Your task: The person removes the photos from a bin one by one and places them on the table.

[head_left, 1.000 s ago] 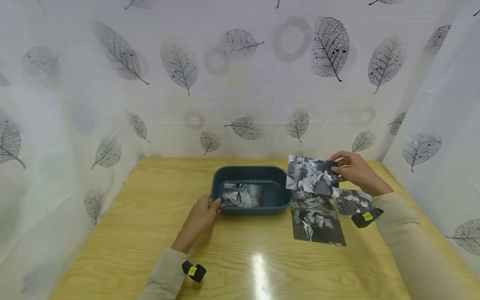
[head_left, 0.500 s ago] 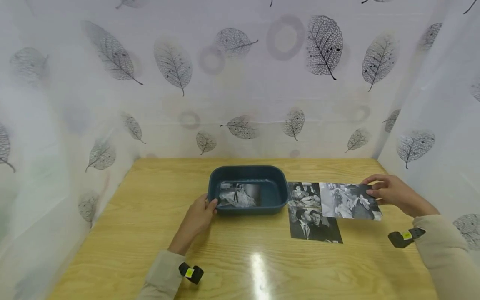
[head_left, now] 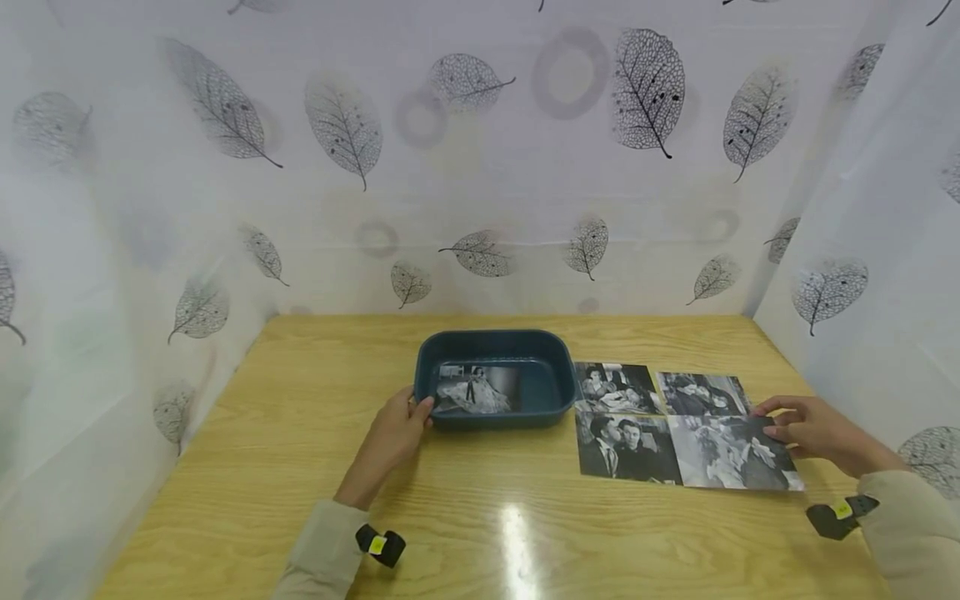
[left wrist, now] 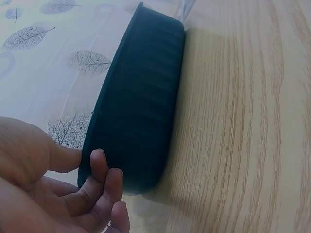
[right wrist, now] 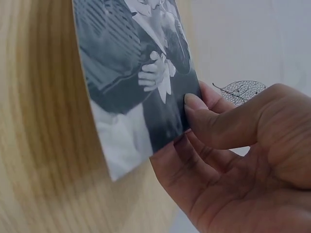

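Observation:
My left hand [head_left: 395, 429] pinches the near left rim of a dark blue rectangular dish [head_left: 555, 400], thumb on the edge and fingers curled outside. The left wrist view shows the dish's ribbed outer wall [left wrist: 141, 97]. Inside the dish lies a black-and-white photo [head_left: 476, 390]. At the right, my right hand [head_left: 828, 433] pinches the right edge of another black-and-white photo [head_left: 731, 452] between thumb and fingers. In the right wrist view this photo [right wrist: 131, 73] stands a little off the wood, its shadow beside it.
Several photos form a block right of the dish: one at the back left [head_left: 617, 388], one at the back right [head_left: 701, 393], one at the front left [head_left: 626, 448]. The wooden table [head_left: 450, 517] meets a leaf-patterned curtain [head_left: 510, 183] behind and at both sides.
My right hand has carried its photo rightward, then toward the front of the table, uncovering the back right photo. My left hand has kept its hold on the dish.

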`<action>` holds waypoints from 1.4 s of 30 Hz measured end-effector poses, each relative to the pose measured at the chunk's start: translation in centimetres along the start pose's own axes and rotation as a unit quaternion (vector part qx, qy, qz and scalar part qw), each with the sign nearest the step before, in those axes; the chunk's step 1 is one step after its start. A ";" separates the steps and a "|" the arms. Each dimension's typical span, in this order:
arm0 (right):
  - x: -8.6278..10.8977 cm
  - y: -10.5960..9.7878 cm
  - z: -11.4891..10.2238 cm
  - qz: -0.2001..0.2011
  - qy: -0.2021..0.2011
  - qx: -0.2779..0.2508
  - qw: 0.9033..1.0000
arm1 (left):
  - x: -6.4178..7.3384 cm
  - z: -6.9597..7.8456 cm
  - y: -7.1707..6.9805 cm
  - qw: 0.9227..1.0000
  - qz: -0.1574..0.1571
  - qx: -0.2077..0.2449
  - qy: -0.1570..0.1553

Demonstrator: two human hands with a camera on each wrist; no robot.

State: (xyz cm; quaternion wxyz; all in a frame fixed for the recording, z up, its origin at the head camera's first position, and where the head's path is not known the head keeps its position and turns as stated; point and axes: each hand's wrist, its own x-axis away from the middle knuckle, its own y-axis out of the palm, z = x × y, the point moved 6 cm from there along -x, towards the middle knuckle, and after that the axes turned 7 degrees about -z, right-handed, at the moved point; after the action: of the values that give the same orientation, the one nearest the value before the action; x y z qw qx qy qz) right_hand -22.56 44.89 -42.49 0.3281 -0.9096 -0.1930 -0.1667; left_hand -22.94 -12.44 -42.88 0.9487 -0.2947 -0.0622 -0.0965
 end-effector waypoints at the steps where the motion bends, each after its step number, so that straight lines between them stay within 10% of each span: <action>1: 0.1 0.0 0.2 -0.001 0.003 0.001 1.000 | 0.0 0.0 0.0 1.000 0.000 0.000 0.000; 28: -0.7 0.1 1.3 0.092 0.009 0.173 0.981 | 0.0 0.1 -0.2 1.000 0.002 0.001 -0.002; 42: -0.5 0.5 1.1 0.097 0.016 0.177 0.979 | -0.1 0.0 -0.1 1.000 0.001 0.001 0.000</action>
State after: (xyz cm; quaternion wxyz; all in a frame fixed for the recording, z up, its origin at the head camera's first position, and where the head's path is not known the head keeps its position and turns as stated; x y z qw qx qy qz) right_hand -22.60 45.12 -43.73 0.5016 -0.8487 -0.1245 -0.1121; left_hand -23.08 -12.54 -42.84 0.9491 -0.2936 -0.0623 -0.0958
